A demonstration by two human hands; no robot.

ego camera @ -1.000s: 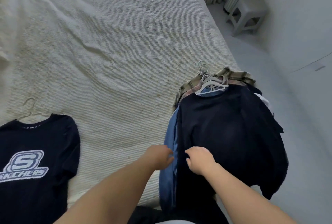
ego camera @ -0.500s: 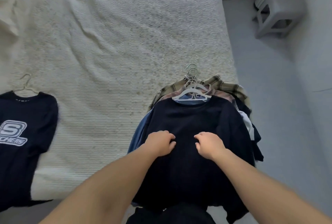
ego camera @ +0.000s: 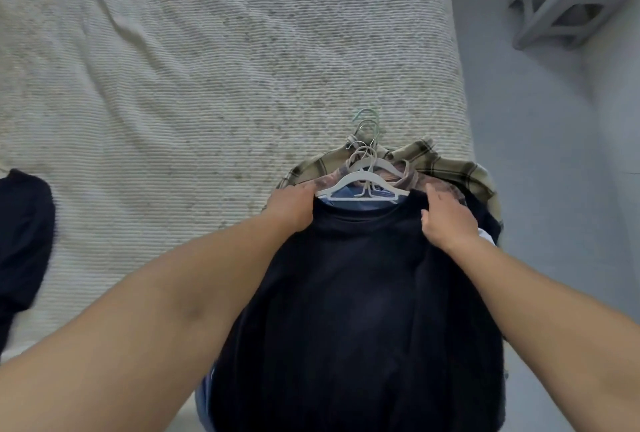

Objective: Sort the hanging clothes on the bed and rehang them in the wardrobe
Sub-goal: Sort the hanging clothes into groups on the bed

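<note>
A stack of clothes on hangers lies at the bed's right edge, with a dark navy top (ego camera: 360, 310) uppermost. Its white hanger (ego camera: 360, 185) shows at the neckline, and several hanger hooks (ego camera: 367, 130) bunch together above it. Under the navy top lie a blue garment (ego camera: 356, 203), a pinkish plaid shirt (ego camera: 405, 175) and an olive plaid shirt (ego camera: 446, 164). My left hand (ego camera: 294, 206) grips the navy top at its left shoulder. My right hand (ego camera: 446, 220) grips its right shoulder. A second dark T-shirt (ego camera: 20, 241) lies flat at the left edge.
The cream ribbed bedspread (ego camera: 207, 67) covers the bed ahead and to the left. To the right is grey floor (ego camera: 536, 171), and a grey stool (ego camera: 561, 5) stands at the far right corner.
Both hands slid from the middle of the navy top up to its shoulders by the hanger. The view shifted right, so the second T-shirt is mostly out of frame.
</note>
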